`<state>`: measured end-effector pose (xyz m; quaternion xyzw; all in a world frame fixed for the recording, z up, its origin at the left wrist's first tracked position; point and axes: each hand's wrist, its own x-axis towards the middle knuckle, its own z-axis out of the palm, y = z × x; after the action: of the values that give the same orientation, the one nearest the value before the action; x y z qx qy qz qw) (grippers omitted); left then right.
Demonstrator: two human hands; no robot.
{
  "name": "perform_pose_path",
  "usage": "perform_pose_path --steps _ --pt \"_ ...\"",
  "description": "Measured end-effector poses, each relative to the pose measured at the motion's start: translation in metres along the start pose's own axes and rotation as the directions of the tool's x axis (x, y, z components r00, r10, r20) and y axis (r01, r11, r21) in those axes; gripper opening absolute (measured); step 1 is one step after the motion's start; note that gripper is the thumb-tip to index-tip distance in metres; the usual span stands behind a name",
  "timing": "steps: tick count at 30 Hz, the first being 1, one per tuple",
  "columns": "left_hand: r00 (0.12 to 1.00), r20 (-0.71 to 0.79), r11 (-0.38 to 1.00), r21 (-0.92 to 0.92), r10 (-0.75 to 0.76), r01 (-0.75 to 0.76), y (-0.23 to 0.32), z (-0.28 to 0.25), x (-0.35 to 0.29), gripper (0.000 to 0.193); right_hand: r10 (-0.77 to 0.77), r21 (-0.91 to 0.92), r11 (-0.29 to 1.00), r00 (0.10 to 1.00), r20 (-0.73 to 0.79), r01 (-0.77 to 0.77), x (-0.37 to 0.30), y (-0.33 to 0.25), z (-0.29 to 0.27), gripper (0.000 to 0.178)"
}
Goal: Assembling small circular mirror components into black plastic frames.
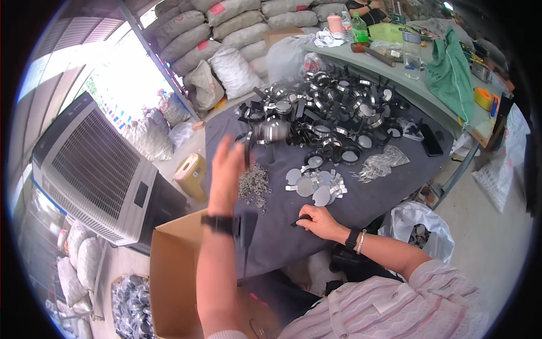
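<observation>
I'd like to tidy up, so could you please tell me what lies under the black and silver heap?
Dark grey cloth shows at the near edge of the black and silver heap; whatever lies directly beneath is covered.

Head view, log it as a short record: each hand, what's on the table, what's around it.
Left hand: blurred, by the near left edge of the pile; grip unclear
Right hand: pinching a black part
Table: dark cloth; pile of black and silver parts; grey discs; small metal bits; phone at right
Around: open carton, grilled unit at left; stacked sacks behind
</observation>
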<state>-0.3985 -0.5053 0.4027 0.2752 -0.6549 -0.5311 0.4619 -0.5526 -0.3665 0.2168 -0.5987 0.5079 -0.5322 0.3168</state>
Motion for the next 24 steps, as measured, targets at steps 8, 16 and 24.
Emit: perform_pose_path --steps 8,16,24 --pt "0.974 -0.206 0.962 0.233 -0.097 0.145 -0.033 -0.030 -0.066 0.060 -0.005 0.003 1.000 0.997 0.082 0.005 -0.002 0.001 0.001 0.015" --pt "0.461 -0.850 0.966 -0.206 -0.256 0.156 -0.020 -0.196 -0.326 0.029 -0.022 0.082 0.996 0.999 0.036 0.019 0.003 0.007 -0.008 0.006" --pt "-0.126 -0.888 0.891 -0.451 -0.442 0.048 -0.094 -0.181 -0.687 0.008 0.001 0.068 0.998 0.984 0.177 -0.013 0.006 0.023 0.006 0.012"
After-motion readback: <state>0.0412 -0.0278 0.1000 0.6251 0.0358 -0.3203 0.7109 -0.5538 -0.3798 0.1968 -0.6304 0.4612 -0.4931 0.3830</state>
